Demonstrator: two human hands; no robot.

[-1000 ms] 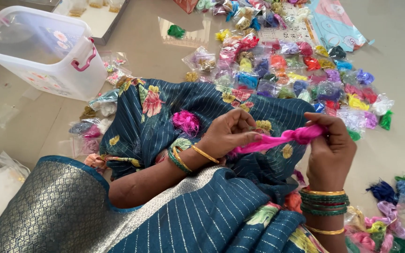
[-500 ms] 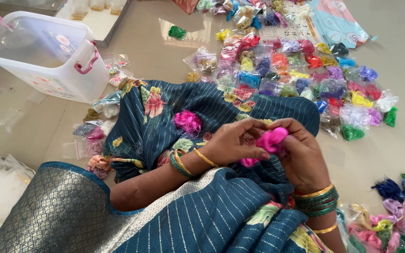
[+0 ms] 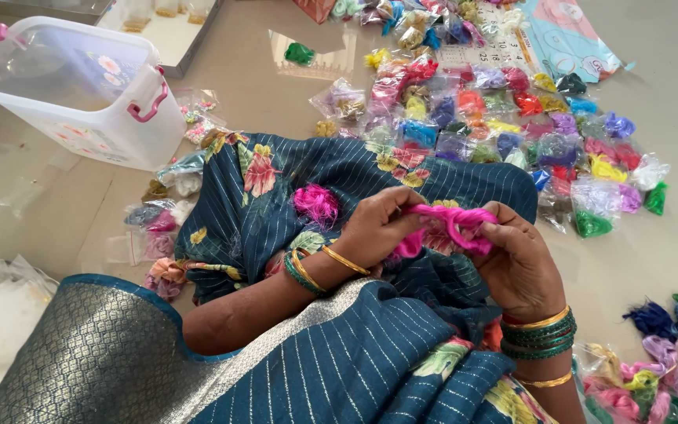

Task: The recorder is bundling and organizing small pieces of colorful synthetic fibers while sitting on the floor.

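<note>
Head view looked down on a person seated on the floor [image 3: 292, 102]. Far left of the fingers stood a clear plastic tub [image 3: 72, 94] with pink handles, out of the way. A second pink tuft [image 3: 315, 204] lay on the blue floral cloth [image 3: 276, 196] just left of the fingers. The left hand [image 3: 378, 228] and right hand [image 3: 519, 267] both pinched a pink thread bundle [image 3: 453, 224], fingers closed on it, apparently bunching it. Beyond the fingers, bagged coloured threads [image 3: 496, 118] lay spread within reach.
</note>
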